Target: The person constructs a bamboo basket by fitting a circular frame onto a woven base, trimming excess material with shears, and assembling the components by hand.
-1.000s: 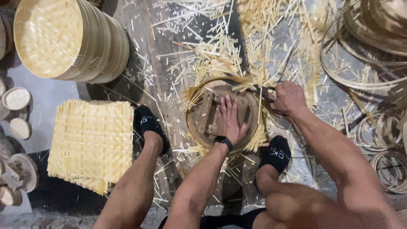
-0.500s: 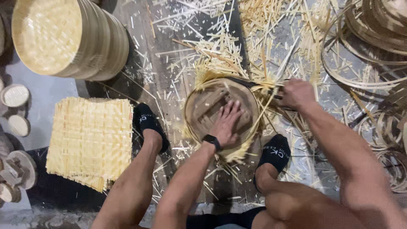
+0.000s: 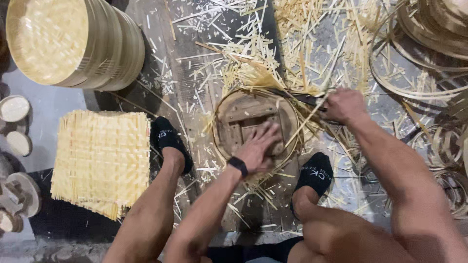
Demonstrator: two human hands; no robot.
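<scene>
From the head camera, the left hand [image 3: 258,148] lies flat, fingers spread, pressing on the round wooden form [image 3: 253,124] that sits on the floor between the two black-socked feet [image 3: 168,141]. A thin bamboo hoop [image 3: 219,114] rings that form. The right hand [image 3: 343,104] is closed around a dark blade [image 3: 297,96] at the hoop's upper right edge, where loose bamboo strips [image 3: 304,129] cross the rim. A stack of woven square mats [image 3: 102,160] lies to the left, finished round baskets [image 3: 73,44] beyond it, and coiled bamboo bands [image 3: 429,53] to the right. The blade works close to the pressing fingers, so a slip off the springy hoop could nick them; the splinter-strewn floor also threatens the stockinged feet.
</scene>
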